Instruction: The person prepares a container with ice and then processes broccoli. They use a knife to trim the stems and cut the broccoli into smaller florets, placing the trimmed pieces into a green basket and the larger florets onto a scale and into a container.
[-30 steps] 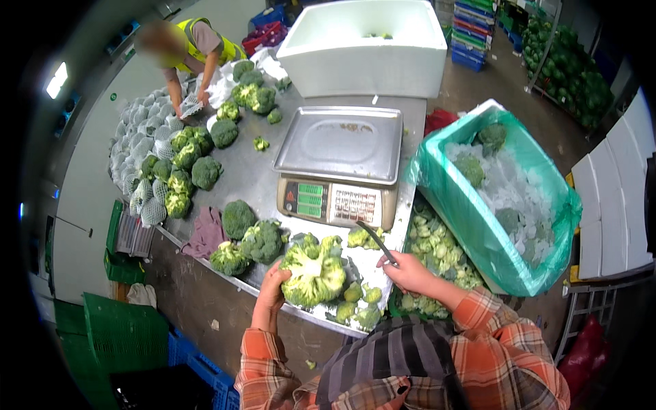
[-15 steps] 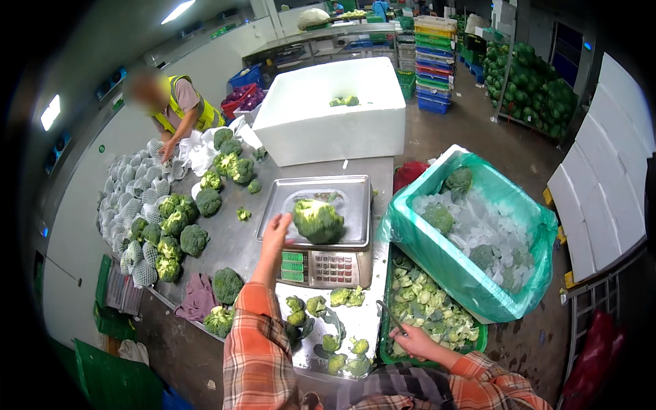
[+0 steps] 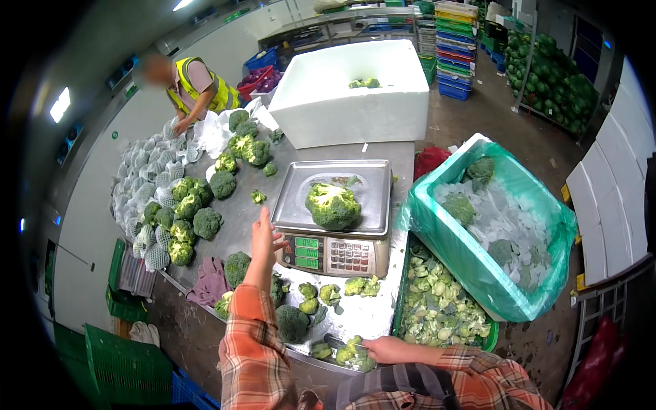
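Steel worktop [image 3: 239,212] is carrying a scale [image 3: 333,232] with a broccoli head [image 3: 333,205] sitting on its tray. Left hand [image 3: 263,239] is hovering beside the scale, fingers spread, holding nothing. Right hand [image 3: 384,349] is resting among broccoli pieces [image 3: 352,354] at the near edge, fingers curled; grip unclear.

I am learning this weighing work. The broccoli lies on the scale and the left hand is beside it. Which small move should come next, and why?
Probably reach the left hand back to the broccoli head and lift it off. It sits alone on the scale pan, the display is lit, and that hand is open and empty nearby. The right hand rests among cut pieces at the table edge.
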`<state>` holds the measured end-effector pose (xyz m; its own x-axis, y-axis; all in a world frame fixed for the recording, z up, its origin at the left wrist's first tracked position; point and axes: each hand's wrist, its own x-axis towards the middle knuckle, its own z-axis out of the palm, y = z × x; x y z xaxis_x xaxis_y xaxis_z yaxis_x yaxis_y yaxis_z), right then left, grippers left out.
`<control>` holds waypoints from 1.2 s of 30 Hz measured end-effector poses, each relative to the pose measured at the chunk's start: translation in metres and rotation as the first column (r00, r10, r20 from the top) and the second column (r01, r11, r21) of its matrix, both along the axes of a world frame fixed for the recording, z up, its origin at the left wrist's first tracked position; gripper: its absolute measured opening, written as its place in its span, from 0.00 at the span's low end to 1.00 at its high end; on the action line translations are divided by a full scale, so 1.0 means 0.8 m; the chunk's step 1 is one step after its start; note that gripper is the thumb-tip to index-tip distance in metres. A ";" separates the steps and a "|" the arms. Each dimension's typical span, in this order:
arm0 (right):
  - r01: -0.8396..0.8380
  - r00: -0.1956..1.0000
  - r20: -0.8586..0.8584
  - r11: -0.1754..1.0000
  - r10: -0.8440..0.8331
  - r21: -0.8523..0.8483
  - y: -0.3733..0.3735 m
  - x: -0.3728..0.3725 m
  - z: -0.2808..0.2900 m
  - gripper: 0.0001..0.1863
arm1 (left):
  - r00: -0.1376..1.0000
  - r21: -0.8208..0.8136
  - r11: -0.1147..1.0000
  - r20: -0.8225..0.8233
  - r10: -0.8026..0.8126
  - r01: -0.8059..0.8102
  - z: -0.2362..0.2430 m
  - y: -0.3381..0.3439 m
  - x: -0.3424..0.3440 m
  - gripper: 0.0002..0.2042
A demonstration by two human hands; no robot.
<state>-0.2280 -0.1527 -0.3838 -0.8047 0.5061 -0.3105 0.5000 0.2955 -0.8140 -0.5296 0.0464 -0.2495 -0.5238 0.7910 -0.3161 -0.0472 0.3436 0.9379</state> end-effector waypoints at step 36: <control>0.137 0.977 0.128 0.966 -0.168 0.218 0.015 0.035 0.030 0.11 | 0.487 -0.446 0.534 -0.227 -0.844 0.718 -0.087 -0.187 0.070 0.38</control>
